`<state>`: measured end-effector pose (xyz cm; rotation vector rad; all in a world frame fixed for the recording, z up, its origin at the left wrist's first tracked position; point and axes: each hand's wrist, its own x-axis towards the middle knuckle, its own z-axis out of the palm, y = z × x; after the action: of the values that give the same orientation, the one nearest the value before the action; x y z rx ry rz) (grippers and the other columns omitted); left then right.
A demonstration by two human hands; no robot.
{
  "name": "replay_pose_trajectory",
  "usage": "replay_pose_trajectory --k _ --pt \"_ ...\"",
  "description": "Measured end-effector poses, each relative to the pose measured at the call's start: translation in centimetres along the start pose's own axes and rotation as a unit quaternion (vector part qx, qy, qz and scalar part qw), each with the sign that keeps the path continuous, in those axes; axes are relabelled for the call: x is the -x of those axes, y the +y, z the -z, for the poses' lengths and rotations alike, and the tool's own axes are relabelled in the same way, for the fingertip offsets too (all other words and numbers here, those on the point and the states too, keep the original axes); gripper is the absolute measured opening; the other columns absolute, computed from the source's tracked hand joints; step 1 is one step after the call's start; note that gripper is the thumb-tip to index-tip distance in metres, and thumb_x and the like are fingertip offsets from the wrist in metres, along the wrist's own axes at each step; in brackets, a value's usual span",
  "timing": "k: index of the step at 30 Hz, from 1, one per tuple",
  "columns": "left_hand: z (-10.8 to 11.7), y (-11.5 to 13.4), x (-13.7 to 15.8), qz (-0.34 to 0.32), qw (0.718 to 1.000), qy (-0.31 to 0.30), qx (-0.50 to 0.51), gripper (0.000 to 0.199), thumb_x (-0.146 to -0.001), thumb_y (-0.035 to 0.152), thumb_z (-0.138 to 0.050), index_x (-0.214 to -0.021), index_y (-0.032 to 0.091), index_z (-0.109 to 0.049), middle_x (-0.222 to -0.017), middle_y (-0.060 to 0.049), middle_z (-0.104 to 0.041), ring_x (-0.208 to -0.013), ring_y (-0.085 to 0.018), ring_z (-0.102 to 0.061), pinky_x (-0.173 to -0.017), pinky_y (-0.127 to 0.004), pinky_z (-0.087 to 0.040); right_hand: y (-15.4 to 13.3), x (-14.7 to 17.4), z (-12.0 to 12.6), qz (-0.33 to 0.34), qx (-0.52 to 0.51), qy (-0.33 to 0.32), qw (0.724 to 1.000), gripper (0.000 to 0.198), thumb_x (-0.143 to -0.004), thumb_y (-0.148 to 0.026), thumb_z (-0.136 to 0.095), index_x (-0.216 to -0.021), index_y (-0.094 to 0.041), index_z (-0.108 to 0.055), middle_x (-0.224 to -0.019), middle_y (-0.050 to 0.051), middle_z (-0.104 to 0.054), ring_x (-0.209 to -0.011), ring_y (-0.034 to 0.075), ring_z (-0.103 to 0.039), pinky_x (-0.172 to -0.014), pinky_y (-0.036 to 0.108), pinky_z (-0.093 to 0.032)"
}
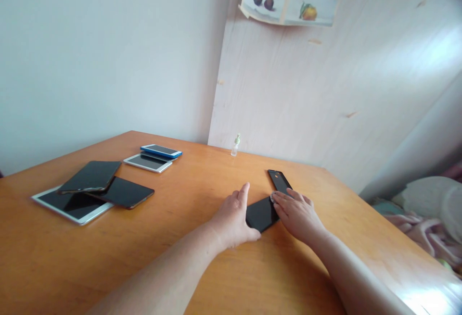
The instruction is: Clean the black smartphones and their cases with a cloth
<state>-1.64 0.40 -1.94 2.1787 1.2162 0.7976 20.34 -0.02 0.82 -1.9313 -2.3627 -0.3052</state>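
A black smartphone (262, 214) lies flat on the wooden table between my hands, screen up. My left hand (234, 218) grips its left end, with the thumb at the near corner and the fingers along the far side. Over the phone's right end, my right hand (296, 213) presses a small white pad (273, 196) against the screen with its fingertips. The pad is mostly hidden under the fingers. Just beyond the right hand lies a black phone case (279, 180), partly covered by the fingers.
At left, two dark tablets (90, 176) overlap on a white tablet (81, 219). A blue-edged phone (161, 150) rests partly on a white device (146, 162) behind them. A small clear spray bottle (234, 147) stands near the wall. Cloth (426, 226) lies beyond the table's right edge.
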Motion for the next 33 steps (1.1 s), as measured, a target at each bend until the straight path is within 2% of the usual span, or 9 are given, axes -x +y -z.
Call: replay_pose_trajectory --k 6,8,12,14,21,26,28,30,33 --pt "-0.1 -0.1 0.0 -0.010 1.000 0.013 -0.013 0.114 -0.058 0.035 -0.075 -0.151 0.009 -0.015 -0.137 -0.021 -0.047 -0.126 -0.035 -0.046 -0.105 -0.044 -0.037 -3.6 1.4 1.5 0.178 -0.080 -0.046 0.980 0.043 -0.097 -0.037 -0.035 -0.139 -0.041 -0.047 -0.146 -0.006 -0.047 -0.140 0.029 -0.030 -0.112 0.059 -0.019" --pt "0.0 -0.2 0.0 -0.011 1.000 0.010 -0.014 0.113 -0.057 0.035 -0.075 -0.150 0.010 -0.016 -0.135 -0.020 -0.050 -0.126 -0.035 -0.045 -0.104 -0.044 -0.037 -3.4 1.1 1.4 0.160 -0.077 -0.047 0.983 0.043 -0.098 -0.037 -0.034 -0.139 -0.041 -0.047 -0.145 -0.006 -0.048 -0.141 0.030 -0.028 -0.112 0.063 -0.015" --pt "0.1 -0.1 0.1 0.004 1.000 0.002 -0.014 0.116 -0.057 0.037 -0.077 -0.151 0.012 -0.015 -0.128 -0.017 -0.054 -0.127 -0.035 -0.044 -0.104 -0.044 -0.037 -0.5 0.1 0.4 0.019 -0.034 -0.041 0.998 0.045 -0.097 -0.036 -0.033 -0.139 -0.033 -0.049 -0.144 0.000 -0.049 -0.141 0.035 -0.027 -0.108 0.072 -0.010" --pt "0.2 -0.1 0.1 0.009 1.000 0.001 -0.010 0.116 -0.056 0.037 -0.078 -0.151 0.013 -0.016 -0.127 -0.016 -0.055 -0.126 -0.034 -0.044 -0.104 -0.043 -0.036 0.2 0.1 0.4 -0.005 -0.033 -0.050 0.998 0.046 -0.097 -0.034 -0.033 -0.140 -0.031 -0.048 -0.146 0.001 -0.047 -0.142 0.035 -0.025 -0.107 0.072 -0.010" --pt "0.3 -0.2 0.1 -0.005 1.000 0.006 -0.004 0.107 -0.060 0.040 -0.075 -0.149 0.014 -0.021 -0.129 -0.017 -0.053 -0.125 -0.034 -0.045 -0.102 -0.044 -0.038 -3.2 2.2 3.0 0.197 -0.140 -0.107 0.964 0.044 -0.098 -0.035 -0.035 -0.140 -0.041 -0.045 -0.150 -0.002 -0.042 -0.144 0.027 -0.024 -0.113 0.061 -0.013" --pt "0.5 -0.1 0.1 0.001 1.000 -0.008 -0.018 0.109 -0.058 0.038 -0.077 -0.149 0.016 -0.023 -0.129 -0.016 -0.053 -0.125 -0.033 -0.045 -0.104 -0.044 -0.038 -0.5 1.3 1.8 0.042 -0.054 -0.081 0.994 0.045 -0.098 -0.034 -0.032 -0.140 -0.028 -0.047 -0.148 0.008 -0.044 -0.142 0.034 -0.027 -0.106 0.073 -0.013" --pt "0.6 -0.1 0.1 0.003 1.000 -0.013 -0.019 0.108 -0.058 0.038 -0.077 -0.149 0.015 -0.024 -0.130 -0.016 -0.053 -0.125 -0.033 -0.045 -0.104 -0.043 -0.037 0.3 1.1 1.6 0.011 -0.038 -0.084 0.996 0.046 -0.098 -0.032 -0.032 -0.140 -0.024 -0.047 -0.148 0.010 -0.044 -0.141 0.035 -0.028 -0.105 0.074 -0.014" --pt "0.7 -0.1 0.1 0.004 1.000 -0.016 -0.018 0.107 -0.058 0.038 -0.078 -0.148 0.015 -0.025 -0.130 -0.016 -0.052 -0.125 -0.033 -0.045 -0.104 -0.043 -0.038 0.0 1.5 2.1 0.052 -0.057 -0.094 0.993 0.046 -0.097 -0.031 -0.032 -0.140 -0.023 -0.046 -0.149 0.009 -0.042 -0.142 0.033 -0.027 -0.107 0.070 -0.016" --pt "0.7 -0.2 0.1 0.002 1.000 -0.013 -0.012 0.105 -0.059 0.039 -0.078 -0.147 0.016 -0.027 -0.129 -0.016 -0.053 -0.125 -0.032 -0.046 -0.103 -0.043 -0.038 -1.9 2.7 3.5 0.181 -0.114 -0.117 0.970 0.048 -0.097 -0.028 -0.033 -0.144 -0.027 -0.040 -0.151 0.006 -0.040 -0.143 0.027 -0.027 -0.113 0.060 -0.018"
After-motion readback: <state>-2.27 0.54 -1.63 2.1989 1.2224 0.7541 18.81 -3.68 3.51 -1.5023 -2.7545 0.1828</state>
